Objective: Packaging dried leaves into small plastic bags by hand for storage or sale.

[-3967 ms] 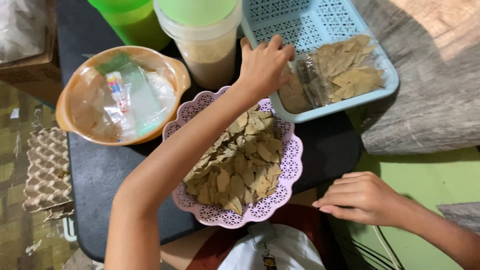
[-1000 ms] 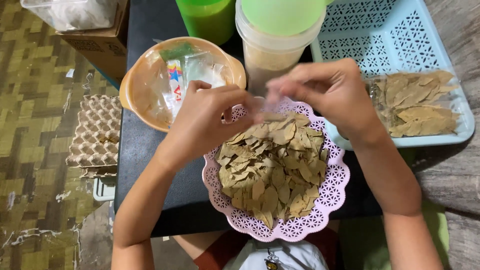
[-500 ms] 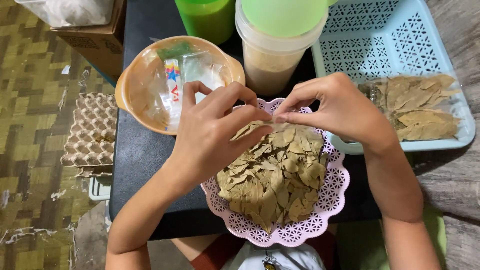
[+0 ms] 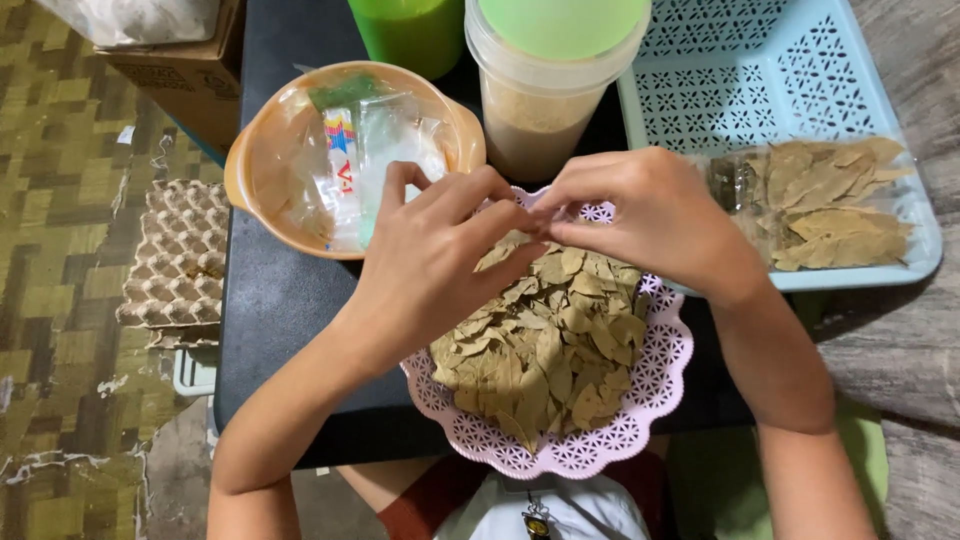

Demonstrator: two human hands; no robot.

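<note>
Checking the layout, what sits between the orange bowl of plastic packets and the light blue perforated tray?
In the head view, a clear plastic tub with a green lid, holding tan powder, stands between them.

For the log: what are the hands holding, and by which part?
Left hand and right hand pinch something small between their fingertips above the pink plate of dried leaves; what it is cannot be told.

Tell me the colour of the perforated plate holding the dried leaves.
Pale pink plate, clearest in the head view.
</note>
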